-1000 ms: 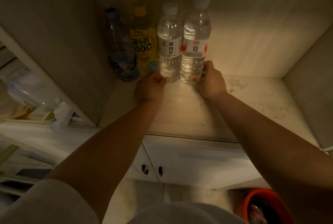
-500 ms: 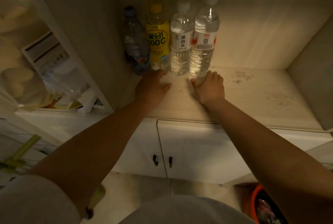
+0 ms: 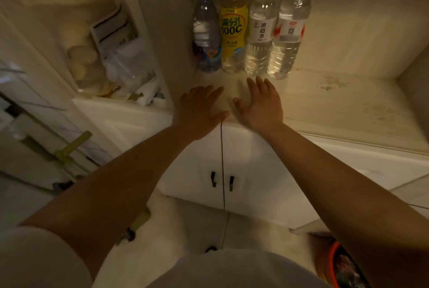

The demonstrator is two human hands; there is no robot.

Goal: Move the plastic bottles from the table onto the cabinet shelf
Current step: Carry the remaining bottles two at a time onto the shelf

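Several plastic bottles stand upright in a row at the back left of the cabinet shelf point(image 3: 336, 106): a blue-capped bottle point(image 3: 206, 32), a yellow-labelled bottle point(image 3: 232, 30), a clear water bottle with a white label point(image 3: 261, 30) and a clear bottle with a red-and-white label point(image 3: 287, 32). My left hand point(image 3: 199, 111) and my right hand point(image 3: 261, 102) hover over the shelf's front edge with fingers spread, holding nothing. Both hands are apart from the bottles.
Below the shelf are two white cabinet doors with dark handles point(image 3: 221, 182). To the left, a glass-fronted compartment point(image 3: 104, 51) holds bags and boxes. An orange bucket point(image 3: 341, 267) sits on the floor at lower right. The shelf's right part shows some stains.
Both hands have let go of the two clear bottles and pulled back toward the shelf's front edge, fingers now spread. The view has shifted so the bottles sit farther from the hands.
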